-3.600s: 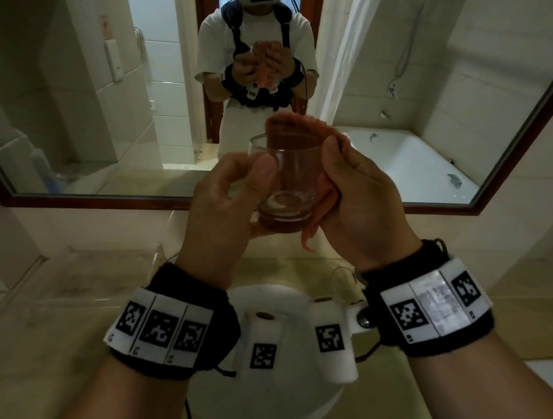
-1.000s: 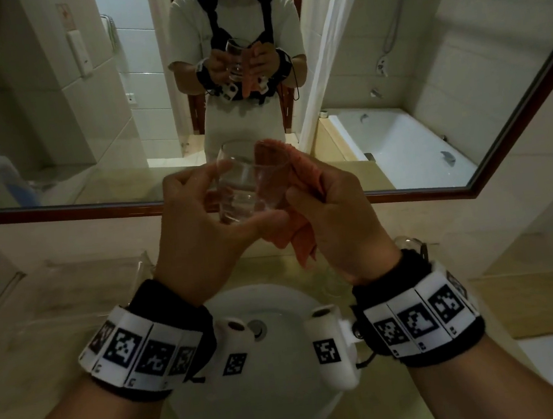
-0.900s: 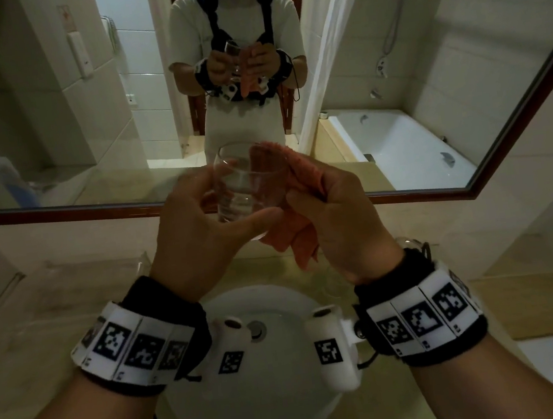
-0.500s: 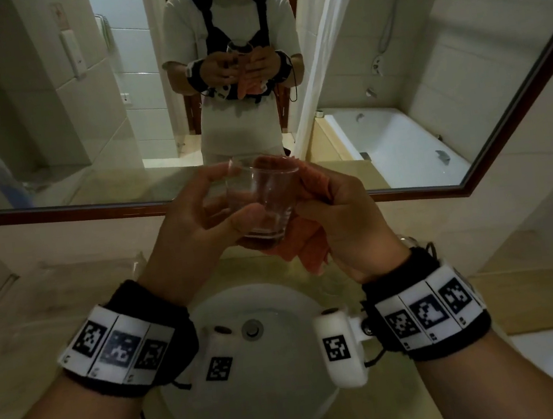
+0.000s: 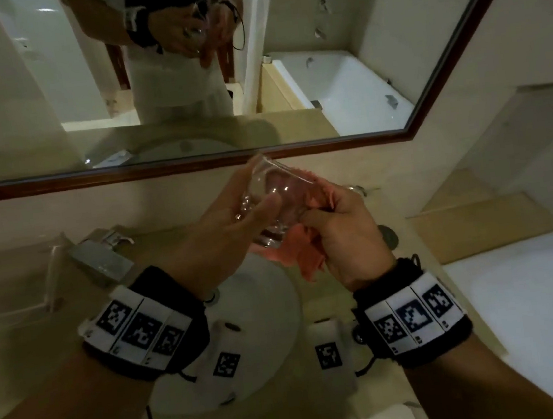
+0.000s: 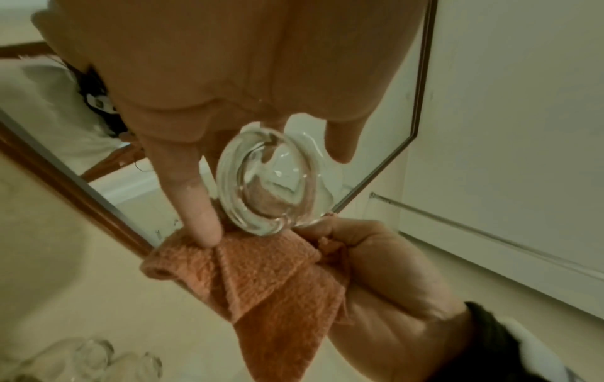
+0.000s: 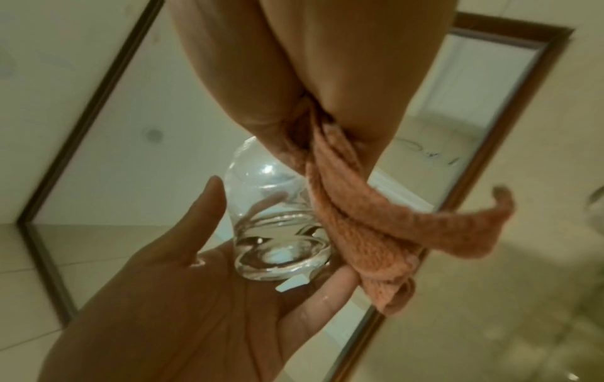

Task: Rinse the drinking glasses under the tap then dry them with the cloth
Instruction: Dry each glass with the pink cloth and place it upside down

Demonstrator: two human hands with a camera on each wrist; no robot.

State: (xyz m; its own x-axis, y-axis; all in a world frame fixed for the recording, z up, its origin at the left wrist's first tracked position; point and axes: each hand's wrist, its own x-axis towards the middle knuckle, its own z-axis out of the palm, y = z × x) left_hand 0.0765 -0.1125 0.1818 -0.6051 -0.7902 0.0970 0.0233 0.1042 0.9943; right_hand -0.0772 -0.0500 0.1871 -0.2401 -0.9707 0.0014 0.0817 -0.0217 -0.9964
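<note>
Fingers (image 7: 209,206) of the left hand (image 5: 216,237) cradle the tilted glass (image 5: 274,206) loosely above the basin (image 5: 266,314), the right hand (image 5: 343,236) clenches the cloth (image 6: 278,279), so wet glass may slip and shatter.

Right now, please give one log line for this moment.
step: drying | left hand: holds glass | right hand: grips cloth against glass | place: above sink

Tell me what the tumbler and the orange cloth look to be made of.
Tumbler: clear glass, it seems; see-through, with a thick base and bright glints. Orange cloth: looks like looped terry, matte, nubbly and folding softly.
</note>
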